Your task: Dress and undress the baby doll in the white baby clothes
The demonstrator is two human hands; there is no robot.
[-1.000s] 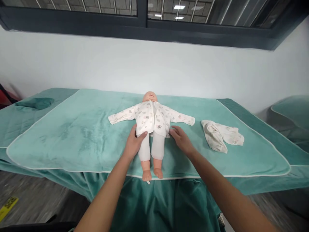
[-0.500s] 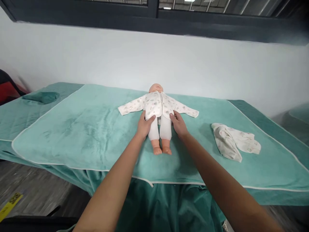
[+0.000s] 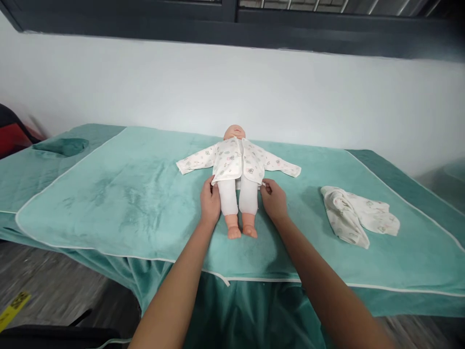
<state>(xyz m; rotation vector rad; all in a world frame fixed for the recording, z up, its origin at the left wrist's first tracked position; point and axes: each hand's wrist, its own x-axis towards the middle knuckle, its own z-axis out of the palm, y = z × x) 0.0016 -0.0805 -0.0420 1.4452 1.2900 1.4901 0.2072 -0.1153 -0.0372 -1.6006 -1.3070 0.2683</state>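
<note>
A baby doll [image 3: 234,132] lies on its back with its head toward the wall and its bare feet toward me. It wears a white patterned baby jacket [image 3: 232,157], whose sleeves stretch out to both sides. White cloth covers its legs [image 3: 227,198]. My left hand [image 3: 210,201] is closed at the jacket's lower left corner, beside the hip. On the other side my right hand [image 3: 273,198] pinches the lower right edge of the jacket. Part of the fingers on both hands is hidden.
Folded white patterned baby trousers [image 3: 358,215] lie to the right on the green padded table cover [image 3: 109,194]. A white wall [image 3: 232,87] rises behind, below a dark window frame [image 3: 145,22]. At the far left is a red and black object [image 3: 14,135].
Both hands have moved down from the jacket front to its lower corners and closed there. The jacket hem now lies lower and wider over the doll's hips.
</note>
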